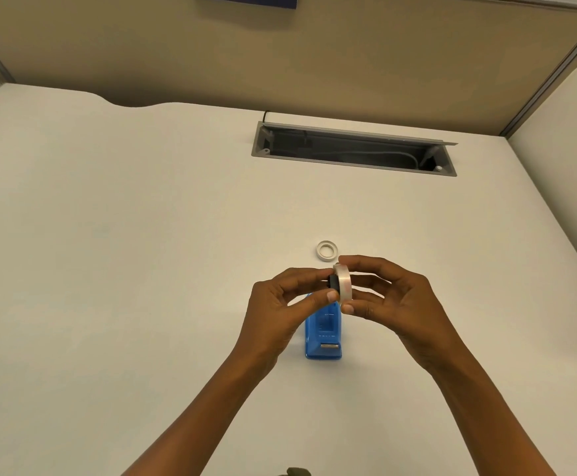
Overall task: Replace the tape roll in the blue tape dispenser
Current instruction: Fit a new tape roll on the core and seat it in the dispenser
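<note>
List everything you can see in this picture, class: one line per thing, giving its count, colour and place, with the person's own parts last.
tape dispenser: one, blue, on the desk below the hands
tape roll: one, whitish, held between both hands above the dispenser
black hub: one, against the roll's left side, at the left fingertips
empty ring: one, white, flat on the desk beyond the hands
desk: one, off-white
cable tray: one, grey, recessed in the desk's far side
partition: one, tan, behind the desk
left hand: one, pinching hub
right hand: one, holding roll
</note>
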`<state>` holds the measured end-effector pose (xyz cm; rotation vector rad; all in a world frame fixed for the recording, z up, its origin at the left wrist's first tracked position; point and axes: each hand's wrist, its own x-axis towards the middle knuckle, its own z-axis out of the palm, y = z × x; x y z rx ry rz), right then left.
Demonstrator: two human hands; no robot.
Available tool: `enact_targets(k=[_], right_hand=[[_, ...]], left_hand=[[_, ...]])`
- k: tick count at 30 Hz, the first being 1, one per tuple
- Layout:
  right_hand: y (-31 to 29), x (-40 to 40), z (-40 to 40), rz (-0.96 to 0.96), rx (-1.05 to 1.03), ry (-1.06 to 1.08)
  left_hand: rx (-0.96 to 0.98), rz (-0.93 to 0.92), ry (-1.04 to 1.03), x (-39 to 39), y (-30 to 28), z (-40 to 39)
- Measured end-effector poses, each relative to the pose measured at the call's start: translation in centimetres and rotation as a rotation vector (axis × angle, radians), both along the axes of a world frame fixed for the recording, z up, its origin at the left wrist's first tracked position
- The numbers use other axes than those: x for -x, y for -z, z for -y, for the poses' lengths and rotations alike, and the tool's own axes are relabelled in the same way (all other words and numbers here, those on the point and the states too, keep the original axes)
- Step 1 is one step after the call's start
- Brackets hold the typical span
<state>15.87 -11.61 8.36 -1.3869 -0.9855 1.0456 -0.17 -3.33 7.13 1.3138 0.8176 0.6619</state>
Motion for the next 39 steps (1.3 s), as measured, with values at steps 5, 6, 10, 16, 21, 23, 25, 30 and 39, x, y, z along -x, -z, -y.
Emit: enact_targets(k=[5, 6, 10, 16, 21, 23, 25, 30, 39], right_hand=[[-0.2, 0.2, 0.0, 0.013, 0.011, -0.016], [-0.2, 0.2, 0.0, 0.019, 0.016, -0.018], [-0.3, 0.4, 0.0, 0.050, 0.040, -0.015], [0.0, 0.4, 0.0, 0.080, 0.079, 0.000], [0.0, 0.1, -0.6, 0.082, 0.063, 0.004], [0.0, -0.1, -1.0, 0.083, 0.056, 0.009], [0.2, -0.3, -1.4, 0.085, 0.059, 0.007], [1.2, -0.6, -1.5, 0.186, 0.064, 0.019], [4.4, -0.7, -0.4, 0.292, 0.157, 0.089]], left_hand=[[-0.052, 0.007, 0.020, 0.2, 0.0, 0.0], [-0.051, 0.014, 0.019, 0.3, 0.1, 0.0], [-0.022, 0.043, 0.006, 0.4, 0.2, -0.1], [-0.057, 0.003, 0.032, 0.7, 0.5, -0.2], [-0.134, 0.008, 0.049, 0.5, 0.5, -0.5], [-0.140, 0.008, 0.033, 0.3, 0.5, -0.8], [-0.150, -0.013, 0.018, 0.1, 0.6, -1.2], [-0.165, -0.036, 0.022, 0.0, 1.5, -1.6], [-0.310, -0.194, 0.001, 0.5, 4.5, -0.8]])
